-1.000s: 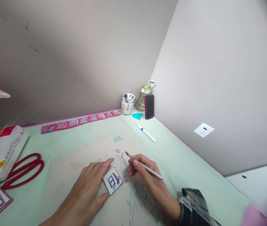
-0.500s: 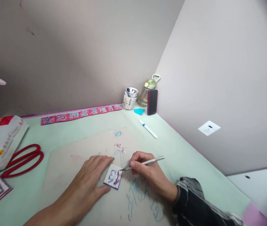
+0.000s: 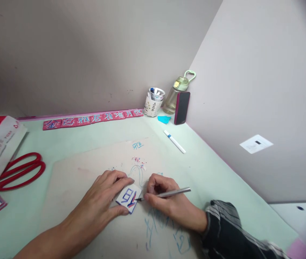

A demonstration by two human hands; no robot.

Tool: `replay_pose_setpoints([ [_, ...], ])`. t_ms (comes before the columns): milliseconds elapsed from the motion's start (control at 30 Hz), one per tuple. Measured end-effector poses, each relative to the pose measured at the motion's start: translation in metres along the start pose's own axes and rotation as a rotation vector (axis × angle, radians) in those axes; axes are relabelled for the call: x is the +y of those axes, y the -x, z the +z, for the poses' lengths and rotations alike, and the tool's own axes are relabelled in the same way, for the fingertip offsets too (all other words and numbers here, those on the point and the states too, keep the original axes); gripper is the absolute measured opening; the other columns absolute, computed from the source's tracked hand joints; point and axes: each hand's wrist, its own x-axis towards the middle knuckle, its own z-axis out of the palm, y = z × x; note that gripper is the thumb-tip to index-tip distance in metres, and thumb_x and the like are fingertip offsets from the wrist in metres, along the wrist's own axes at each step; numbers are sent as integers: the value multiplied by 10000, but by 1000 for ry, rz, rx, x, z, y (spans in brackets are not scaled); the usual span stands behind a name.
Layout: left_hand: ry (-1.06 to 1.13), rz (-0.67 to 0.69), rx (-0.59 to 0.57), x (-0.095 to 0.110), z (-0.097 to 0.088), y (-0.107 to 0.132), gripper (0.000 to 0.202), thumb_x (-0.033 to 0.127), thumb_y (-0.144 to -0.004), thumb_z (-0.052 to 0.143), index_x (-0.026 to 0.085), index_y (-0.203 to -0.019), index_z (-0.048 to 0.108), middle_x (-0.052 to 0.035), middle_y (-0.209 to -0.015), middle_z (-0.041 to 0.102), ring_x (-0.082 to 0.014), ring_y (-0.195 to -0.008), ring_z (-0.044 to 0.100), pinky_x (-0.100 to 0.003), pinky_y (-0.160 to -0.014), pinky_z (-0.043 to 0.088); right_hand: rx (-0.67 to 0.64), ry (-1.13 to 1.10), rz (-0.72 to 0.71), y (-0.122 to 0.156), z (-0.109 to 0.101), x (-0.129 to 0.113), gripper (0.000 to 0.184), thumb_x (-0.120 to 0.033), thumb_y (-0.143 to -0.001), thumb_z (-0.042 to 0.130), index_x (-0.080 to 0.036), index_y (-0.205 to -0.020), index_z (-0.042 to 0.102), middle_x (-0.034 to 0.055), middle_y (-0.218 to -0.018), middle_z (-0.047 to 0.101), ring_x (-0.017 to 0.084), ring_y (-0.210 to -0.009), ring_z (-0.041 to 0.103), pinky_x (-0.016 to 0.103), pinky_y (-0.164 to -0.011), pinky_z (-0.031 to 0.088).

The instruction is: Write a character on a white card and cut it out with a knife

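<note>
A small white square tile point(image 3: 122, 199) lies on the paper sheet, with a purple character and a red-marked stroke on its face. My left hand point(image 3: 104, 196) grips it between the thumb on its near edge and the fingers on its far edge. My right hand point(image 3: 162, 192) is closed around a silver craft knife point(image 3: 173, 192) in a pen-like pinch. The blade tip meets the tile near its right side, by the red-marked stroke. Above the hands, small red and blue crumbs point(image 3: 138, 160) are scattered over the paper point(image 3: 69, 176).
Red-handled scissors point(image 3: 21, 171) and a white bag point(image 3: 0, 147) sit at left. Pink character tiles point(image 3: 96, 118) line the wall. A white pen point(image 3: 174, 141), blue scrap point(image 3: 164, 119), jar of pens point(image 3: 153, 104), bottle point(image 3: 172, 100) and phone point(image 3: 182, 108) stand or lie toward the back right.
The tile has turned slightly under my left hand, whose thumb now presses its near edge. The knife tip has shifted a little down and left along the tile. My view has tilted slightly.
</note>
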Motion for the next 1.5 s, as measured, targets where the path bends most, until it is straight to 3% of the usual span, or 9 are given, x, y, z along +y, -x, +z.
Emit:
replay_pose_setpoints([
  [633,-15,82,-59,-8,-6,-4,468,212,-824,680,362,-1261,606,2,-1294,604,-247,-1195,508,-358,-1024,436,-142,-38,21,-3,-4,-1,179,-239,-840,667,-190,-731,533,-19,-735,535,121,-668,438,243,-591,352],
  [1500,-33,95,-23,-6,-6,-4,413,286,-846,696,346,-1245,606,1,-1277,619,-244,-1174,527,-348,-1001,448,-97,-24,38,2,-2,-6,216,-213,-803,628,-203,-655,471,-43,-652,469,116,-615,377,251,-552,299],
])
